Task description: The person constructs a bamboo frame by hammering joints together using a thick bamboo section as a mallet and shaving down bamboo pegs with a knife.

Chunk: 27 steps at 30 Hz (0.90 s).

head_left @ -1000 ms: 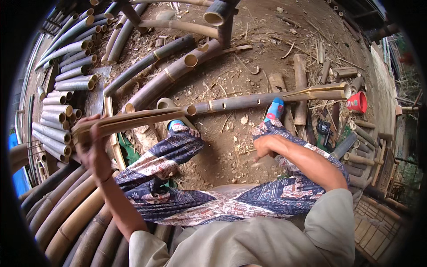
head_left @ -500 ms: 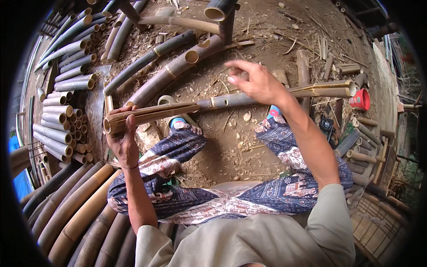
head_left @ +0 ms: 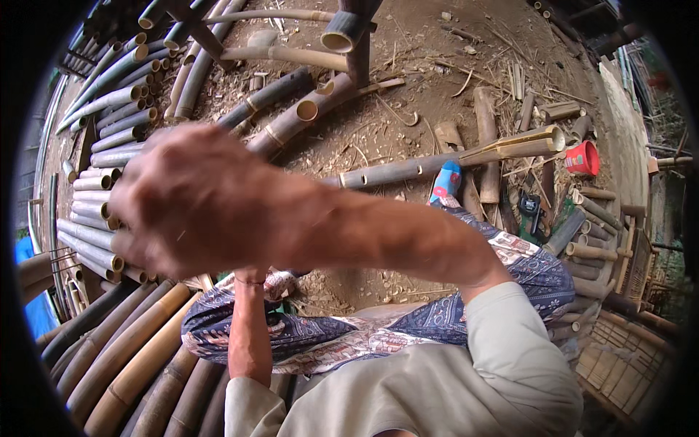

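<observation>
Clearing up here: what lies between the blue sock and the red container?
In the head view, bamboo pieces and the slotted pole's split end lie there.

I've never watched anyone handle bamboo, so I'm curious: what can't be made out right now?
In the head view:
Left hand: hidden behind the right hand; its left forearm shows.
Right hand: blurred, so its grip is unclear.
Bamboo pole: left end hidden behind the right hand and right forearm.
Black object at right: too small to identify.

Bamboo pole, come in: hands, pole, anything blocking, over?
Right hand blurred, grip unclear. Left hand hidden. Pole split at its right end, left part blocked by right forearm.
</observation>
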{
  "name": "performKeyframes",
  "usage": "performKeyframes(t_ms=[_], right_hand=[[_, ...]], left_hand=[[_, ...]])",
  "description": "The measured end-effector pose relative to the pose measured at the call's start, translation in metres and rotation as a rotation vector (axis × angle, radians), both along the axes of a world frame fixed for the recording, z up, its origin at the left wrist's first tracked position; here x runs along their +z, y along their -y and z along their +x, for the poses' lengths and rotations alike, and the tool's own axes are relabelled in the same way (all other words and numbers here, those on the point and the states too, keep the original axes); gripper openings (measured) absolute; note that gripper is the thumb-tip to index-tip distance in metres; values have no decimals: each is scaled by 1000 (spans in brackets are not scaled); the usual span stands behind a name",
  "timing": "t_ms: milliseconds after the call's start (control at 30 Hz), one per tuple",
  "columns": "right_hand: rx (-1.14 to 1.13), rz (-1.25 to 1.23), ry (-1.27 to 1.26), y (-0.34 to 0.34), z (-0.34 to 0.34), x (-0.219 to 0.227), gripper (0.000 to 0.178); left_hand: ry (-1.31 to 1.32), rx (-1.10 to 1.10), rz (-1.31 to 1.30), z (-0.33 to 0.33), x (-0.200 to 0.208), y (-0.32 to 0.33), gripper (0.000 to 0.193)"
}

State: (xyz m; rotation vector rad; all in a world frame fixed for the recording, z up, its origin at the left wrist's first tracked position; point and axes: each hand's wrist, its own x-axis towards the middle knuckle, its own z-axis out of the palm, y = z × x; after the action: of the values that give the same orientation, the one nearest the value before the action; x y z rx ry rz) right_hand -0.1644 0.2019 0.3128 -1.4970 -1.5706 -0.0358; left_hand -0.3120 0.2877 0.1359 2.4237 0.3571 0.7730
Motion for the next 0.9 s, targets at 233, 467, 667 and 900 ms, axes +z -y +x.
performKeyframes(t_ms=[233,467,667,900], right_hand=[[-69,-168,-100,-3,37,-22,43],[-15,-68,-40,-6,21,11,44],[158,-754,182,-39,-11,-78,53],[24,-627,199,-28,-5,-34,57]], left_hand=[[129,133,-622,29,14,6,44],[-24,-48,405,25,10,10,50],[102,-82,-536,40,-5,28,46],[93,66,-483,47,-18,35,49]])
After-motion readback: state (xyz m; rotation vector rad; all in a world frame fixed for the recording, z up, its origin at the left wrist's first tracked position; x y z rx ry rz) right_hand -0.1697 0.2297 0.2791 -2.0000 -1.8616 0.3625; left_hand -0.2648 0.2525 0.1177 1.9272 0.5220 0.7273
